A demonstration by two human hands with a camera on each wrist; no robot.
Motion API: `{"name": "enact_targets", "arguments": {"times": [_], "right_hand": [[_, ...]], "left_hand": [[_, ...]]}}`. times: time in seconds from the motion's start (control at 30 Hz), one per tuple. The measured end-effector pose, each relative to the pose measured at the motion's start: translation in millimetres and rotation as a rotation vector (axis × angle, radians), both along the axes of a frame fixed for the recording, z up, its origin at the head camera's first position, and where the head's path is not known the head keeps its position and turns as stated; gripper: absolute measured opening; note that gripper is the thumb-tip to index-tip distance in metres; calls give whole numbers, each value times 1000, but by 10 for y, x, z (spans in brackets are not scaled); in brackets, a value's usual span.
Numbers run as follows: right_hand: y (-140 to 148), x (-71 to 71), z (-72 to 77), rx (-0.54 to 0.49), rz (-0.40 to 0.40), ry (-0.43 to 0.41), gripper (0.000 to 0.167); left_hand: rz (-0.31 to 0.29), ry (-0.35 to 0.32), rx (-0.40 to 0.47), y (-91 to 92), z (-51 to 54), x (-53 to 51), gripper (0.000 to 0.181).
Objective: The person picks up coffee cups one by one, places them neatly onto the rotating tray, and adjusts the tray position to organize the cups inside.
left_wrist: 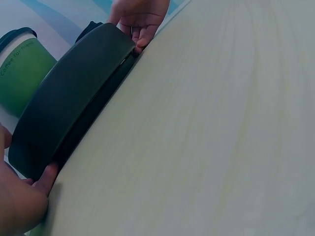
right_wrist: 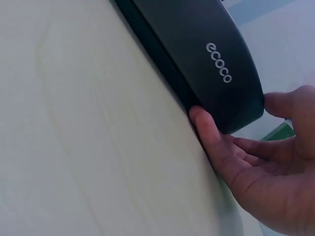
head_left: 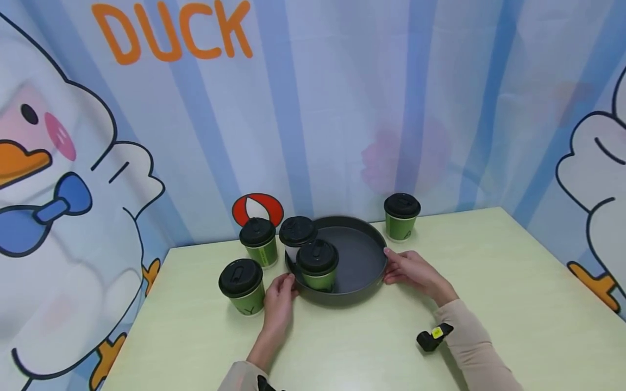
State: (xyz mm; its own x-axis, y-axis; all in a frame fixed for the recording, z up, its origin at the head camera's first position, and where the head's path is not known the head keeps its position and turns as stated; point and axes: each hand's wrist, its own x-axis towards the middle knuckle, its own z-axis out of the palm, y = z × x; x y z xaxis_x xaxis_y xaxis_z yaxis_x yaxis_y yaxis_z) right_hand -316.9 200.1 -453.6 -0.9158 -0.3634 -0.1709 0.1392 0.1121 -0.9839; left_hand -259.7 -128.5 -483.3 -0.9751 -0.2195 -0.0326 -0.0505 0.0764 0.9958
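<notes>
A round dark grey tray (head_left: 359, 255) with a raised rim is held between both hands. The left hand (head_left: 279, 304) grips its front left edge, and fingers reach under its base in the left wrist view. On the opposite side, the right hand (head_left: 413, 274) pinches the rim, thumb at the top and a finger low at the base. White "ecoco" lettering marks the tray's wall (right_wrist: 197, 59). A green paper cup (head_left: 318, 266) with a black lid stands inside, front left. Behind it, another black-lidded cup (head_left: 297, 236) is at the tray's left side; its base is hidden.
Two more lidded green cups stand left of the tray, one farther back (head_left: 259, 244) and one (head_left: 243, 288) beside the left hand. Another cup (head_left: 402, 217) stands behind the right hand. The pale table (head_left: 494, 282) ends at a duck-printed curtain (head_left: 342, 108).
</notes>
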Motion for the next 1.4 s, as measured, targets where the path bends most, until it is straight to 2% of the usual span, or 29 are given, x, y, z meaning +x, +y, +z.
{"name": "enact_targets", "arguments": {"times": [0.1, 0.17, 0.4, 0.47, 0.7, 0.77, 1.0, 1.07, 1.13, 1.3, 1.4], "right_hand": [[-21, -10, -19, -1, -26, 7, 51], [-8, -9, -26, -9, -11, 3, 47], [101, 9, -17, -23, 126, -57, 45], [109, 6, -13, -27, 133, -55, 47], [20, -16, -28, -49, -9, 13, 49], [18, -15, -34, -58, -10, 5, 46], [97, -6, -19, -51, 109, -36, 43], [99, -3, -14, -47, 117, -50, 43], [82, 1, -9, -42, 100, -43, 46], [3, 3, -25, -45, -17, 0, 48], [-6, 7, -38, -49, -32, 1, 44]], "left_hand": [[-2, -1, 8, -2, 1, 2, 56], [-4, -2, 12, -3, 1, 6, 56], [-17, 12, 17, -6, 7, 30, 55], [-19, 15, 20, -9, 13, 35, 54], [-15, 17, 16, -11, 9, 20, 53], [-13, 19, 14, -9, 4, 14, 52], [-16, 29, 24, -10, 3, 6, 52], [-15, 27, 30, -11, 7, 5, 52], [-14, 27, 32, -11, 9, 5, 52], [-12, 27, 31, -6, 29, 12, 53], [-10, 24, 25, -6, 33, 22, 53]]}}
